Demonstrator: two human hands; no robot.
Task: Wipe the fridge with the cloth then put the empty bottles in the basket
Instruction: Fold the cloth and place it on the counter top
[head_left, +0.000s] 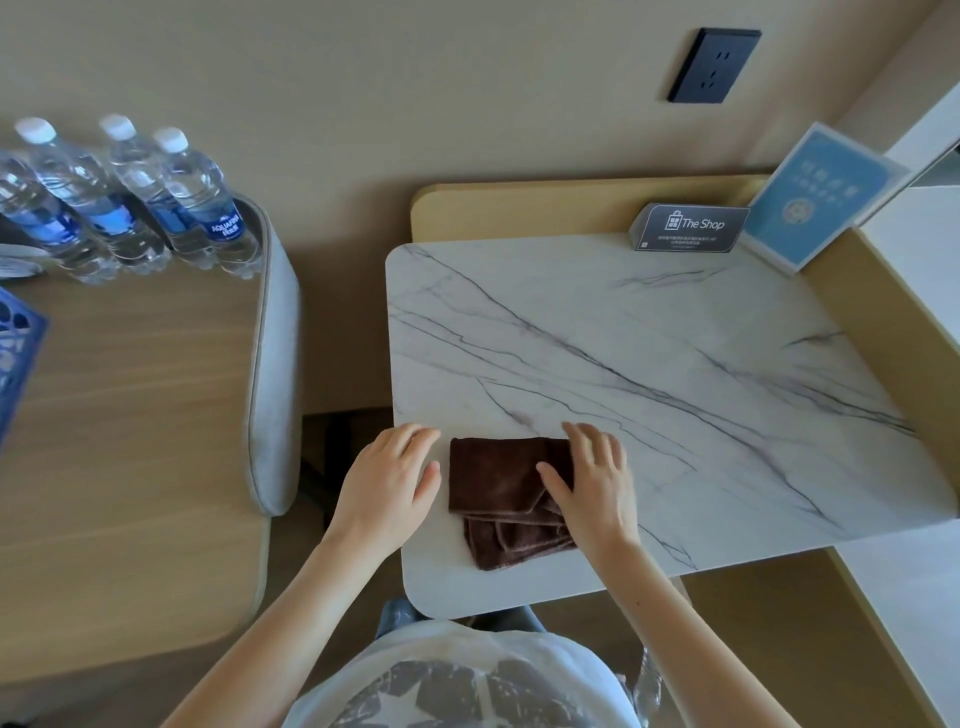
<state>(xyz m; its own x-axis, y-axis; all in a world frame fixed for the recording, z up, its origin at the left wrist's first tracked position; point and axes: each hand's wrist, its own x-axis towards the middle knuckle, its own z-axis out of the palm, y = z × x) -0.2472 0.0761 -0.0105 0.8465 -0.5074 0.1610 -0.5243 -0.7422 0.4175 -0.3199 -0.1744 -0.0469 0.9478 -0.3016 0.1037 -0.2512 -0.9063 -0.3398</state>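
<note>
Nearest: brown cloth (506, 499) folded on marble top (675, 364), near front edge. Right hand (592, 483) flat on its right side, fingers spread; left hand (387, 475) open beside it, not gripping. Farther left, bottles (130, 197) stand on wood table, basket (15, 358) at edge w/ none visible inside. Wiping prob. just starting; bottle step left.

A white marble-patterned top (675, 374) with grey veins and rounded corners carries a folded brown cloth (498, 499) near its front edge. The person's left hand (387, 480) rests flat on the marble just beside the cloth, and the right hand (597, 483) lies on the cloth's right side. At the far edge stand a dark "The Shop" card (688, 227) and a blue sign in a clear holder (818, 195). To the left, a wooden table (135, 395) bears four water bottles (124, 202) and part of a blue basket (15, 364).
</note>
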